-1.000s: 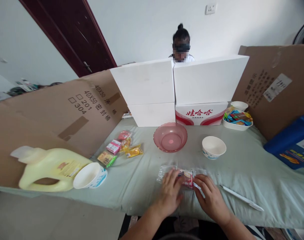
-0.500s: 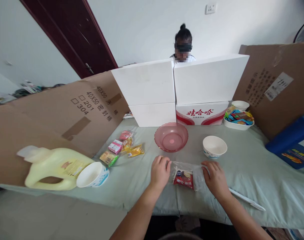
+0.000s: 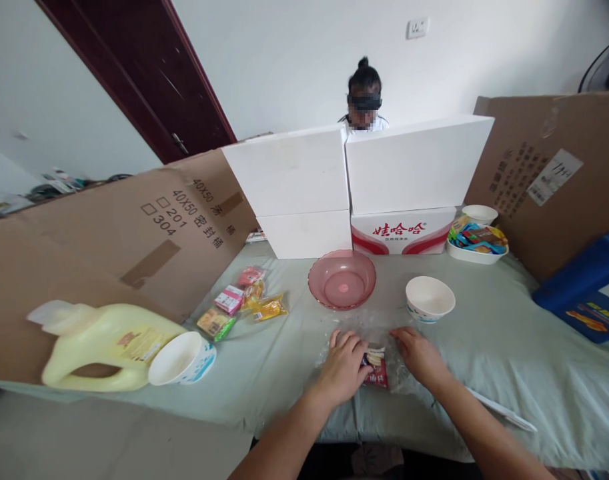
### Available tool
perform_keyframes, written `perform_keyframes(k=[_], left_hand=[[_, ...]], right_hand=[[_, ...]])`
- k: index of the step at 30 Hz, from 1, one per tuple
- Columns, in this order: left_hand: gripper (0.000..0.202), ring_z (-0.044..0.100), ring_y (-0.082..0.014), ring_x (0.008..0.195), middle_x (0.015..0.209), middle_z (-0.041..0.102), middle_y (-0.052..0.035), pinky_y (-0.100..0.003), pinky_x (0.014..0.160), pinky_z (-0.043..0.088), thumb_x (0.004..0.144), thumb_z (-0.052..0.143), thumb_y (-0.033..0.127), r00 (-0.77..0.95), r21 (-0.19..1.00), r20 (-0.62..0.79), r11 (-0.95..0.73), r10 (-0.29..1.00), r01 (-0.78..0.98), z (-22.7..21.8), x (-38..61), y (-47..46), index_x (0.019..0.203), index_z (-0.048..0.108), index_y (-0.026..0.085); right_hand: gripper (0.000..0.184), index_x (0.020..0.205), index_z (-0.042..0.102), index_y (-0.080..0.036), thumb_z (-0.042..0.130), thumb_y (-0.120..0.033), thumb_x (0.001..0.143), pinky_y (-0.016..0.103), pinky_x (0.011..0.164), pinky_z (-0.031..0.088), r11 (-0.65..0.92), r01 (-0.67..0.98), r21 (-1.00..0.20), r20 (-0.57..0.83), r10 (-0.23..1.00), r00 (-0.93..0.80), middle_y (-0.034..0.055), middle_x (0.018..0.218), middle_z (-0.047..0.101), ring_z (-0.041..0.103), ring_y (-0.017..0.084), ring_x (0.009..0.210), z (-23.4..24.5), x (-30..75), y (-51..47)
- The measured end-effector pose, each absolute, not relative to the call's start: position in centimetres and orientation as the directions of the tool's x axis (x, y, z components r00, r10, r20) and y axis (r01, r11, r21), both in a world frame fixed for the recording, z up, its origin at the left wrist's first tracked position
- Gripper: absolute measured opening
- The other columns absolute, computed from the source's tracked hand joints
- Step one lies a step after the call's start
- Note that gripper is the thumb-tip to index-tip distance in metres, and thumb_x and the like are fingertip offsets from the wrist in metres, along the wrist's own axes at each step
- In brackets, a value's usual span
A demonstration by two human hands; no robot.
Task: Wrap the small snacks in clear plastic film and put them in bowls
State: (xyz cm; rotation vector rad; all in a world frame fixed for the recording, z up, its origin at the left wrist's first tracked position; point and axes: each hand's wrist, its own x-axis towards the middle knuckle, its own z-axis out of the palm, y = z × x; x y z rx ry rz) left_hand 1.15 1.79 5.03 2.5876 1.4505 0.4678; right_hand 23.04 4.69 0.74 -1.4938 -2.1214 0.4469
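Note:
A small red snack packet [image 3: 378,375] lies on the cloth at the front, within or under a clear plastic bag [image 3: 397,373]; I cannot tell which. My left hand [image 3: 343,367] rests over the bag's left part with its fingers apart. Its thumb reaches onto the packet, covering the left side. At the upper right of the bag, my right hand [image 3: 420,357] pinches the clear film between thumb and fingers. Just beyond the hands stand a translucent pink bowl [image 3: 341,303] and a white paper bowl [image 3: 430,299].
Several packaged snacks [image 3: 229,300] lie at left, near a tilted paper bowl [image 3: 184,360] and a pale yellow jug [image 3: 109,333]. A white pen-like stick [image 3: 504,410] is at front right. White boxes [image 3: 299,173] wall off the back, where a person sits. A blue container [image 3: 587,293] stands right.
My left hand has moved from the bag's upper left corner rightward and down onto the packet. My right hand has shifted slightly left along the bag, which now lies flatter.

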Motion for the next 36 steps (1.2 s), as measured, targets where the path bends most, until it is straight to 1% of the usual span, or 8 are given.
perform_keyframes(k=[8,13,18,23,26,29,32,36], left_hand=[[0.022,0.052,-0.0241,0.103,0.100,0.059,-0.0041,-0.042,0.096,0.042,0.080,0.067,0.015,0.710,0.349,0.146,-0.707,0.689,0.615,6.9,-0.3,-3.2,0.099,0.061,0.022],[0.061,0.052,-0.0266,0.111,0.121,0.054,-0.0084,-0.041,0.096,0.044,0.070,0.073,0.013,0.512,0.439,0.005,-0.462,0.859,0.771,5.8,-0.1,-3.4,0.126,0.050,0.022],[0.047,0.053,-0.0269,0.103,0.105,0.058,-0.0053,-0.039,0.091,0.044,0.058,0.084,0.023,0.502,0.504,-0.218,-0.343,0.837,0.793,6.3,-0.2,-2.5,0.099,0.061,0.020],[0.056,0.057,-0.0166,0.087,0.095,0.062,0.0008,-0.027,0.078,0.046,0.054,0.086,0.028,0.518,0.890,-0.301,0.042,0.801,0.454,5.8,-2.0,-1.2,0.101,0.055,0.020],[0.065,0.061,-0.0168,0.083,0.092,0.063,-0.0007,-0.027,0.075,0.048,0.054,0.087,0.045,0.373,0.966,-0.255,0.250,0.892,0.064,6.2,-3.3,1.8,0.103,0.053,0.019],[0.067,0.064,-0.0202,0.084,0.100,0.064,-0.0049,-0.031,0.073,0.051,0.059,0.082,0.058,0.234,0.972,-0.185,0.213,0.954,-0.098,8.1,-4.1,6.5,0.107,0.054,0.020],[0.067,0.062,-0.0240,0.101,0.120,0.059,-0.0091,-0.037,0.084,0.051,0.069,0.073,0.061,0.169,0.993,-0.070,0.085,0.983,-0.085,9.9,-4.3,10.9,0.119,0.050,0.023],[0.063,0.053,-0.0271,0.118,0.130,0.052,-0.0130,-0.041,0.097,0.044,0.072,0.074,0.052,-0.080,0.949,0.180,-0.152,0.980,0.275,9.9,-4.1,11.9,0.122,0.052,0.020]], right_hand=[[0.026,0.106,0.067,-0.023,0.046,-0.026,0.092,0.032,0.080,0.051,0.332,0.770,-0.544,0.174,0.943,-0.284,0.0078,0.111,0.065,0.065,0.019,0.093,0.8,23.4,3.7],[0.028,0.110,0.065,-0.021,0.044,-0.030,0.094,0.032,0.074,0.054,0.329,0.840,-0.432,0.181,0.944,-0.277,0.0092,0.117,0.063,0.066,0.020,0.092,0.2,22.9,2.6],[0.030,0.117,0.062,-0.018,0.045,-0.026,0.093,0.039,0.086,0.053,0.417,0.865,-0.280,0.341,0.885,-0.316,0.0115,0.118,0.064,0.062,0.024,0.104,-1.6,22.5,1.6],[0.029,0.115,0.063,-0.020,0.044,-0.024,0.093,0.039,0.085,0.054,0.436,0.850,-0.296,0.414,0.860,-0.297,0.0106,0.117,0.064,0.062,0.023,0.102,-2.6,22.5,1.7],[0.029,0.116,0.062,-0.021,0.045,-0.024,0.093,0.039,0.086,0.053,0.443,0.848,-0.290,0.422,0.855,-0.302,0.0094,0.116,0.065,0.062,0.023,0.102,-2.7,22.5,1.8],[0.029,0.116,0.062,-0.021,0.045,-0.023,0.093,0.037,0.085,0.054,0.437,0.854,-0.283,0.411,0.859,-0.304,0.0090,0.116,0.064,0.062,0.023,0.102,-2.5,22.5,1.7],[0.029,0.115,0.063,-0.022,0.045,-0.024,0.093,0.038,0.085,0.054,0.424,0.854,-0.302,0.405,0.868,-0.289,0.0090,0.117,0.064,0.062,0.023,0.103,-2.1,22.5,1.6],[0.029,0.115,0.063,-0.021,0.045,-0.025,0.093,0.039,0.086,0.054,0.426,0.843,-0.329,0.401,0.871,-0.283,0.0090,0.117,0.064,0.062,0.023,0.103,-1.9,22.5,1.5]])
